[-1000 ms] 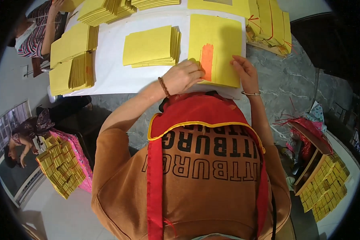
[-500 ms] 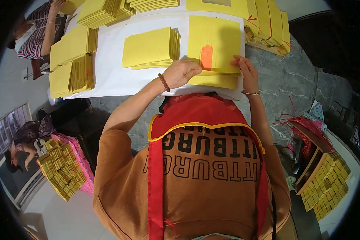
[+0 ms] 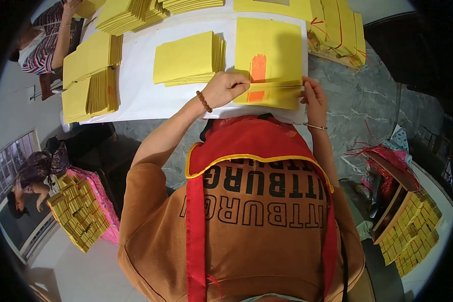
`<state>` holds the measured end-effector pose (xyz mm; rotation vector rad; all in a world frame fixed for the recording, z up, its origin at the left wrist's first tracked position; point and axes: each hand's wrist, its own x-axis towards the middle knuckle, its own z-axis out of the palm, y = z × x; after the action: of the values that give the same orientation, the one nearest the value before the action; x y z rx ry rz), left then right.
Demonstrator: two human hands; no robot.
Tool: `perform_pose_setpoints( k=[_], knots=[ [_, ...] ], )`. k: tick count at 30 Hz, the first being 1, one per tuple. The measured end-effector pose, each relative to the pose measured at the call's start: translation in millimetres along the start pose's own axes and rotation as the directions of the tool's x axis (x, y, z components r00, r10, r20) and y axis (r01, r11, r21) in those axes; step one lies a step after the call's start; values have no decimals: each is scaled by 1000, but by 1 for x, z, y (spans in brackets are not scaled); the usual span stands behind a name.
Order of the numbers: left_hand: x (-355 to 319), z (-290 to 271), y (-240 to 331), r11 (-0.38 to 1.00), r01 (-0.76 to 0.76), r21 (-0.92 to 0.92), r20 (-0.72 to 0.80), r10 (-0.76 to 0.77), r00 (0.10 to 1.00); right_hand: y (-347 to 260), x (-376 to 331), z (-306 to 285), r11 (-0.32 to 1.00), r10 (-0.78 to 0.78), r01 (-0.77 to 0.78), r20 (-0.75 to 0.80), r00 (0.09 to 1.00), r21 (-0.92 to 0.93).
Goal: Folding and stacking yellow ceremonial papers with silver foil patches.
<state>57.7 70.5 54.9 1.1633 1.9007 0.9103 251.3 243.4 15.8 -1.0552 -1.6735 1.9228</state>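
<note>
A yellow paper sheet [image 3: 282, 50] with an orange patch [image 3: 258, 68] lies on the table in front of me. A narrow raised fold or edge runs across it between my hands, and more yellow paper [image 3: 279, 98] with an orange strip shows on the near side. My left hand [image 3: 227, 90], a beaded bracelet at its wrist, pinches the sheet's left edge at that fold. At the right edge, my right hand [image 3: 314, 98] has its fingers bent against the paper; its fingertips are partly hidden. A pile of folded yellow papers [image 3: 186, 58] lies left of the sheet.
More yellow paper stacks [image 3: 90, 55] line the table's left side and far edge. Tied yellow bundles [image 3: 345, 35] stand at the far right. Another person [image 3: 40, 43] is at the far left. A wooden frame [image 3: 387, 201] stands by red strings on the right.
My right hand has moved nearer along the paper's right edge. The raised edge has shifted a little away from me, and an orange strip now shows on the near side of it.
</note>
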Motion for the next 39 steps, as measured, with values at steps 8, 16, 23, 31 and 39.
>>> perform_pose_setpoints(
  k=[8, 16, 23, 31, 39],
  knots=[
    [2, 4, -10, 995, 50, -90, 13, -49, 999, 3, -2, 2, 1000, 7, -7, -10, 1000, -14],
    [-9, 17, -27, 900, -5, -435, -155, -69, 985, 4, -7, 4, 998, -59, 59, 113, 992, 5],
    [-20, 31, -27, 802, -14, -597, -276, -190, 942, 7, -3, 4, 998, -16, 22, 105, 994, -56],
    [-15, 45, -46, 502, -172, -848, -353, -292, 889, 22, 2, 3, 995, -56, 61, 64, 996, -81],
    [-22, 39, -24, 785, -18, -619, -302, -216, 928, 14, -1, 8, 992, -35, 37, 20, 999, -120]
  ],
)
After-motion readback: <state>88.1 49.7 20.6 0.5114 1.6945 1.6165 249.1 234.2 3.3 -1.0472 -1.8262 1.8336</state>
